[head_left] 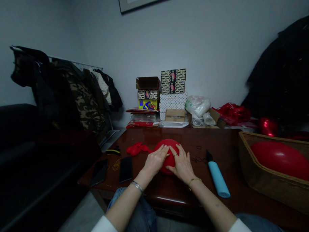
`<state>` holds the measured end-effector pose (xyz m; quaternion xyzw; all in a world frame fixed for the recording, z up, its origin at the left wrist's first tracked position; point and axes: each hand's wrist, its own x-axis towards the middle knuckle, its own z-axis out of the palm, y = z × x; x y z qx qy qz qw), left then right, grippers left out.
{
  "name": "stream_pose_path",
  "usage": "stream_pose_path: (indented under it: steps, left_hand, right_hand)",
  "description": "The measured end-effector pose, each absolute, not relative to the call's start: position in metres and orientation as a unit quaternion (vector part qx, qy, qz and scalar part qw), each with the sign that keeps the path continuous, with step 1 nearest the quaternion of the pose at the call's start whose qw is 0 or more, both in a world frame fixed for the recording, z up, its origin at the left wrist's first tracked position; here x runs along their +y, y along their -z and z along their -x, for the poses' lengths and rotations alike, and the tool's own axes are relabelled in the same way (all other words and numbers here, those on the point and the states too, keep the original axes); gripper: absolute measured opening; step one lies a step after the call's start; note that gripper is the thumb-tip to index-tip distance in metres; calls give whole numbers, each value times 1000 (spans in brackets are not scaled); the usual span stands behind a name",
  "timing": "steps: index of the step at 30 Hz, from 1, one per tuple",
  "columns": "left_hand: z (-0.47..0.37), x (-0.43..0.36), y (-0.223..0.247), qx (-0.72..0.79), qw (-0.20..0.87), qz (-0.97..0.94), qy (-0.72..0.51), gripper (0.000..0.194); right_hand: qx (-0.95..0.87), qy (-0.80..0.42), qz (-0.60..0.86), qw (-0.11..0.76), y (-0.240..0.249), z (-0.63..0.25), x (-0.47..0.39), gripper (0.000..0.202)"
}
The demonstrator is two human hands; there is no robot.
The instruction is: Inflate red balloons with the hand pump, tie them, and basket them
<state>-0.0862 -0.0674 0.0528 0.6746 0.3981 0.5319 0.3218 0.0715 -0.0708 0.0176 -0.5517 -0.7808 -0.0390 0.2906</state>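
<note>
A round red balloon [168, 142] rests on the dark brown table, between both hands. My left hand [156, 158] lies on its left side, fingers stretched together toward the top. My right hand [182, 161] touches the right side, with fingers spread and the thumb low across the front. The two hands nearly meet over the balloon. Limp red balloons [136, 148] lie just left of it. A light blue hand pump [219, 179] with a black nozzle lies to the right of my right hand.
On the table are two dark phones [126, 169], yellow-black pliers [113, 151] and rubber bands. A wicker basket [266, 182] holding a large red balloon [282, 159] stands at the right. Stacked boxes [172, 103] and plastic bags [199, 106] line the back.
</note>
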Motion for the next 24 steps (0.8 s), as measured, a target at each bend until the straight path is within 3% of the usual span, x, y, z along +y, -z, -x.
stream_pose_path:
  steps: [2,5,8,12,19,24]
  left_hand:
    - [88,-62,-51,379,208,-762,-482,26]
    - [92,-53,-41,351,-80,-864,-353,33]
    - [94,-47,-31,371,-230,-845,-310,35]
    - [91,-46,-26,451,-261,-792,-319,35]
    - [76,-66,-38,600,-189,-731,-264,38]
    - [81,-70,-40,526,-205,-771,-293,35]
  right_hand:
    - [-787,28,543,293,-19,-76,-70,92]
    - [-781,22,541,310,-18,-80,-68,96]
    - [-748,10,566,346,-12,-80,-67,83]
    - [-753,3,527,393,-5,-72,-67,66]
    - [-772,82,526,346,-10,-46,-73,93]
    - [-738,86,566,358,-16,-47,-69,89]
